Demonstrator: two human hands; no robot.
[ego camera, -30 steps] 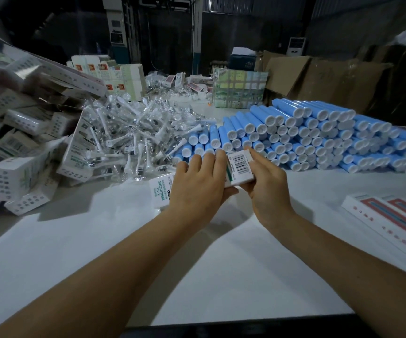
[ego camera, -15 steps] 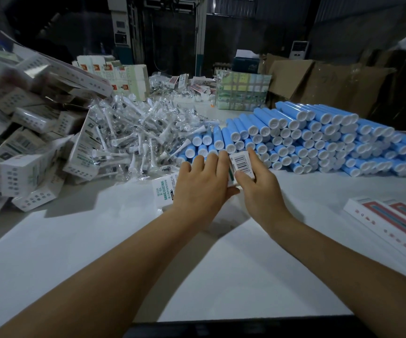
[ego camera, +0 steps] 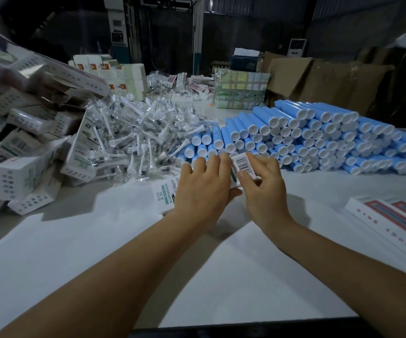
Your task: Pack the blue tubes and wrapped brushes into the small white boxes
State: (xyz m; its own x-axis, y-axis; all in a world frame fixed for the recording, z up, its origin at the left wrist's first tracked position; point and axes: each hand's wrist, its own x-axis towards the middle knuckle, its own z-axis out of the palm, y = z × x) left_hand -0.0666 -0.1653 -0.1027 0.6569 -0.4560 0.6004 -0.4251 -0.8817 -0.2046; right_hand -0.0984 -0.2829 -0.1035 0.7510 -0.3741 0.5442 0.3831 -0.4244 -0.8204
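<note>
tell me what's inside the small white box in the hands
Cannot be seen: the small white box shows only its barcoded end, gripped by the left hand and right hand.

Pretty sure I'm looking at a packing warehouse here, not anybody's home. From where my hands hold the box, a big stack of blue plastic tubes with white caps (ego camera: 319, 140) sits just beyond and to the right, a heap of clear-wrapped white brush heads (ego camera: 133, 140) beyond and left, and piles of small white printed cartons (ego camera: 26, 147) further left. Brown cardboard shipping boxes (ego camera: 319, 79) line the far right, with dark metal walls (ego camera: 258, 28) behind everything.
</note>
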